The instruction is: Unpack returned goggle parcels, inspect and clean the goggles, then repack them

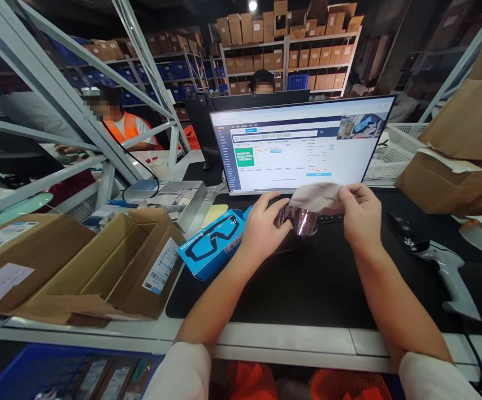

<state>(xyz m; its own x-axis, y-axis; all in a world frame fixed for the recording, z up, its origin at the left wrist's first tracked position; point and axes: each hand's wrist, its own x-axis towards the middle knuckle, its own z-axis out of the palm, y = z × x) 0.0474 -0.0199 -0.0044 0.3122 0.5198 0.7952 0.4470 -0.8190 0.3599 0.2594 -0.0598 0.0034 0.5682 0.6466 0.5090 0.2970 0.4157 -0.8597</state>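
Observation:
In front of the monitor, my left hand (262, 226) grips ski goggles with a shiny mirrored lens (304, 221), fingers curled round their left end. A pale soft cloth or pouch (318, 196) covers the upper part of the lens. Its right corner is pinched between the thumb and fingers of my right hand (362, 215). I cannot tell whether the goggles are partly inside the cloth or only behind it. Beside my left forearm lies a blue box (214, 241) printed with a goggles outline.
Open cardboard boxes (111, 266) stand at the left. A monitor (282, 150) rises behind my hands, with a keyboard partly hidden below it. On the black mat (307, 294), a barcode scanner (447, 272) lies right. More cartons (453, 180) are stacked far right. A person in an orange vest (130, 129) sits back left.

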